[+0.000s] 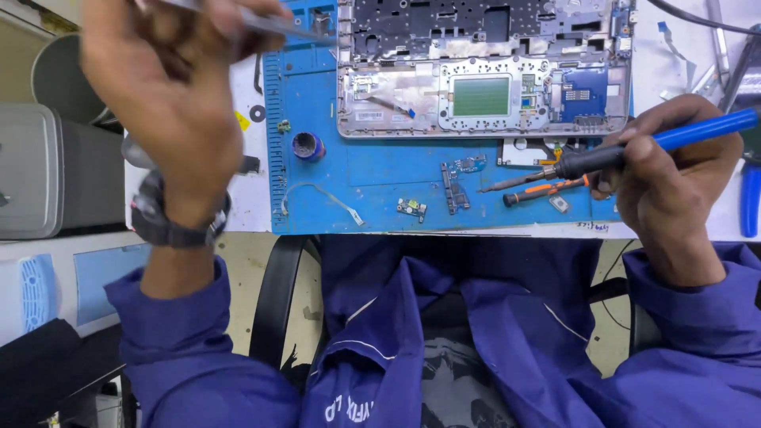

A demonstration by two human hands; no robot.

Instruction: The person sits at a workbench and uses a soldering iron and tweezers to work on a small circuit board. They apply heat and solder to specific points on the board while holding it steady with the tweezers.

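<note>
Soldering iron (634, 152): blue handle, dark barrel, tip pointing left and hanging just above the blue mat (380, 178), near the small circuit boards (456, 186).
Right hand (674, 178): fingers wrapped round the iron's handle in a pen-like grip, resting at the mat's right edge.
Left hand (170, 103): raised and blurred, fingers pinched on a thin metal tool, likely tweezers (273, 22), whose tip points toward the opened laptop case (483, 67).
Near the tip: an orange-handled screwdriver (547, 190) lies just beside it; a small blue tin (307, 146) and a flat ribbon cable (321, 198) lie further left.
Desk (690, 55): white, carrying the mat, with loose cables at the right.
Doing it well: I judge the iron wants a steadied wrist, with the tip kept clear of the ribbon cable and plastic parts.
</note>
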